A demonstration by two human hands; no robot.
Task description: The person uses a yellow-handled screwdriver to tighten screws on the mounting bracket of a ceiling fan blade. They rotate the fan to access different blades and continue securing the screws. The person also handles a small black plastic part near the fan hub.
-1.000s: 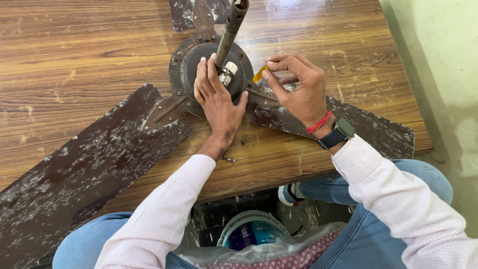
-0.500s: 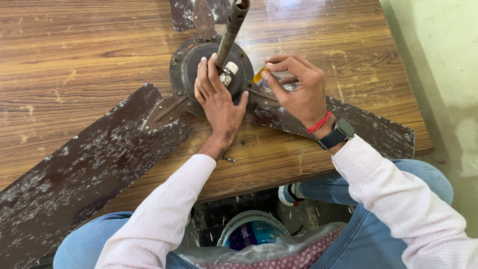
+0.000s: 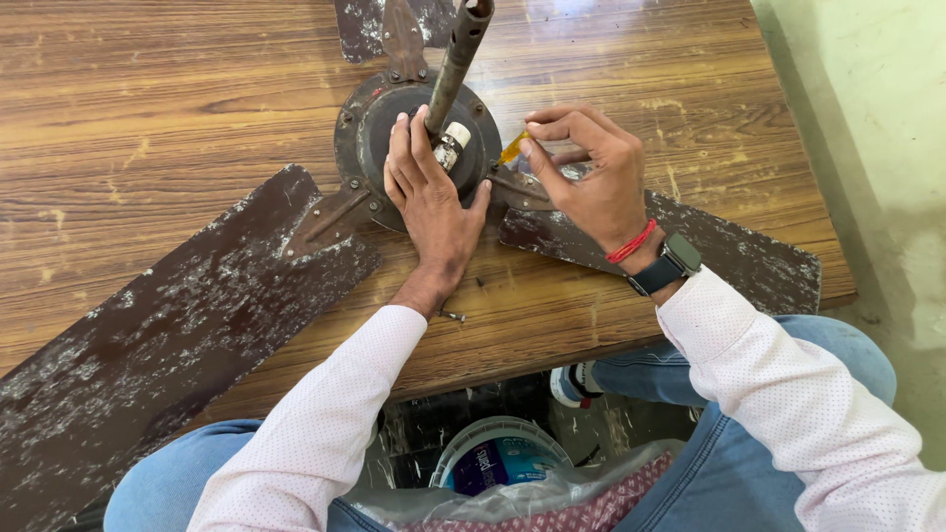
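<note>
Head view: old ceiling fan lies on the wooden bench (image 3: 148, 108), its motor hub (image 3: 379, 128) as landmark. Left hand (image 3: 429, 192) lies flat and spread on the hub's near side, gripping nothing, steadying it beside the downrod (image 3: 455, 54). Right hand (image 3: 591, 177), just right of the hub, pinches a yellow-handled screwdriver (image 3: 512, 150) between thumb and fingers, tip hidden at the blade bracket. Risk, as I judge it: the tip could slip off the rusty fastener toward the left thumb; loose screws (image 3: 451, 315) near the bench edge could roll off. Against the earlier frames: nothing has visibly shifted.
</note>
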